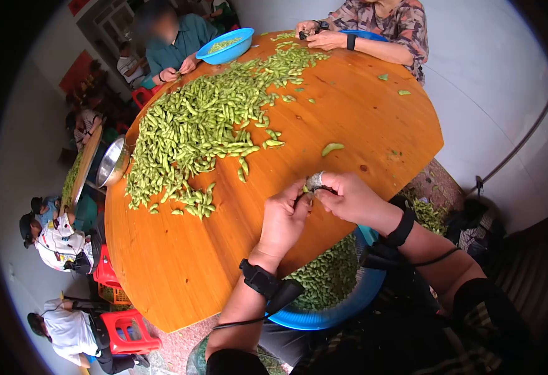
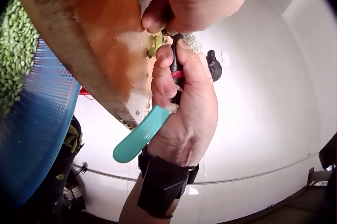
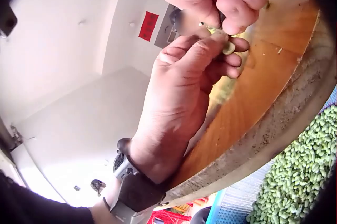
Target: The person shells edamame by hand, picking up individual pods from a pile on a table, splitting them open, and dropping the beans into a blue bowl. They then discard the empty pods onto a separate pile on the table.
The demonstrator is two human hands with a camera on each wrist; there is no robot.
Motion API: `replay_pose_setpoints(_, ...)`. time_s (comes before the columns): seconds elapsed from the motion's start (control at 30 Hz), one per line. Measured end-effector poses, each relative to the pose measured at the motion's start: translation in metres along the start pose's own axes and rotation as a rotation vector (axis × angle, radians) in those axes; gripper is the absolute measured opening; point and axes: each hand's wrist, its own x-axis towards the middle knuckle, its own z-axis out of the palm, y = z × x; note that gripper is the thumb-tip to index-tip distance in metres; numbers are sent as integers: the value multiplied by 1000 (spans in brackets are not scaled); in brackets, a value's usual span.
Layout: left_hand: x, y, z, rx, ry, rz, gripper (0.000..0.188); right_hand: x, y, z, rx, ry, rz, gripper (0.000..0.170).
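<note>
In the head view my left hand [image 1: 283, 215] and right hand [image 1: 349, 195] meet over the near edge of the wooden table [image 1: 374, 119]. The left thumb and fingers pinch a green soybean pod [image 3: 228, 48], mostly covered by the fingers. My right hand grips a small tool with a turquoise handle [image 2: 142, 134] and a dark front part with red marking; its kind cannot be told. A grey woven cover [image 1: 314, 181] sits on a right finger. Below the hands, a blue basket [image 1: 374, 284] holds many shelled green beans [image 1: 327, 275].
A broad heap of soybean pods [image 1: 192, 119] spreads over the table's left and far parts, with a stray pod [image 1: 332, 149] nearer me. Two people sit across, by a blue basin [image 1: 225, 55]. A metal bowl [image 1: 111, 164] is at the left edge; red stools [image 1: 127, 331] stand beyond.
</note>
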Motion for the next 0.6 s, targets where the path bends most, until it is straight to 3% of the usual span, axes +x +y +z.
replay_pose_setpoints(0.07, 1, 2, -1, -109, -54, -92, 29, -1, -3, -5, 62, 1, -6, 14)
replay_pose_setpoints(0.13, 3, -1, -2, -389, -118, -108, 31, -3, -16, -13, 277, -81, 316, 13)
replay_pose_setpoints(0.27, 8, 9, -11, -690, -217, -257, 32, -2, -17, -29, 530, -166, 325, 13)
replay_pose_setpoints(0.37, 10, 11, -14, -859, -239, -311, 30, -2, -14, -33, 518, -180, 295, 13)
replay_pose_setpoints(0.5, 8, 3, -4, -650, -110, -262, 27, -8, -28, -16, 319, -42, 300, 13)
replay_pose_setpoints(0.57, 6, -3, -2, -338, 15, -21, 25, -10, -30, -10, 135, 80, 44, 13)
replay_pose_setpoints(0.6, 7, -1, -2, -160, 77, 125, 23, -10, -30, -10, 135, 77, 44, 13)
